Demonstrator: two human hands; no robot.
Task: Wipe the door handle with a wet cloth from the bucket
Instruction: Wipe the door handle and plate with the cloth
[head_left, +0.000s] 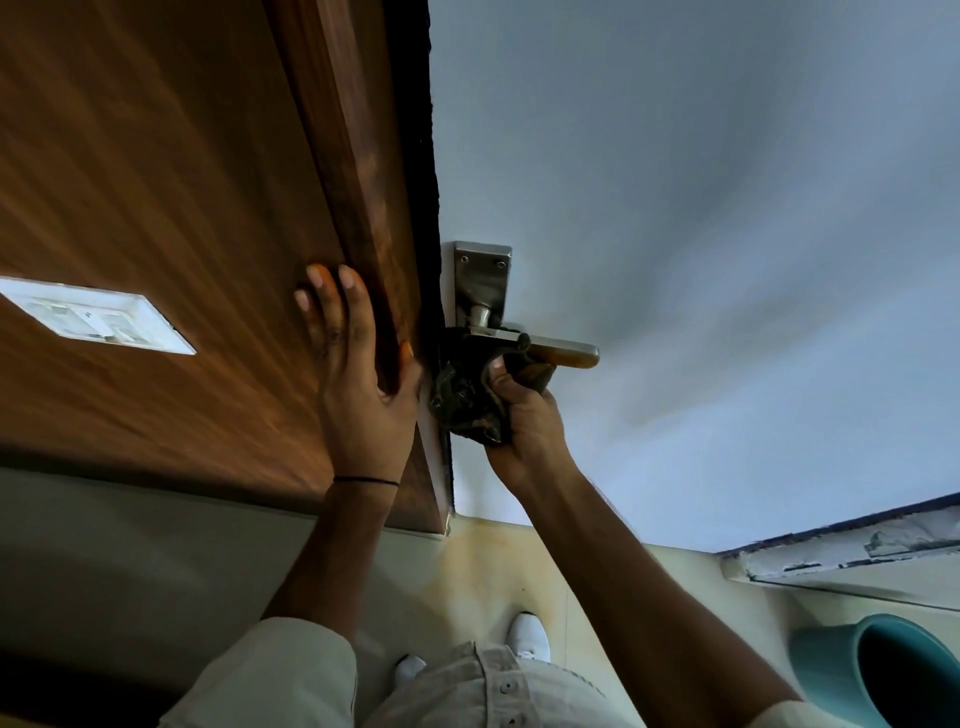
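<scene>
Setting: pale blue door fills the right of the frame, a brown wood-grain frame the left, cream floor below.

Door: appears ajar, its dark edge beside the wooden frame; judged free to swing if pushed, which would pull the handle away mid-wipe.

Bucket: teal bucket stands on the floor at the near right, well apart from the handle; whether it holds water cannot be told.

Left hand: spread flat and open against the wooden frame, holding nothing, fingers near the door edge; a swinging door could pinch them.

Right hand: closed around a dark, bunched cloth, pressing it up against the handle's near end.

Door handle: metal lever on a steel backplate; its far right tip is bare of cloth and may be missed.

Risks: hard downward pressure could work the latch; drips from a wet cloth could leave the floor slick by the white shoes.
</scene>
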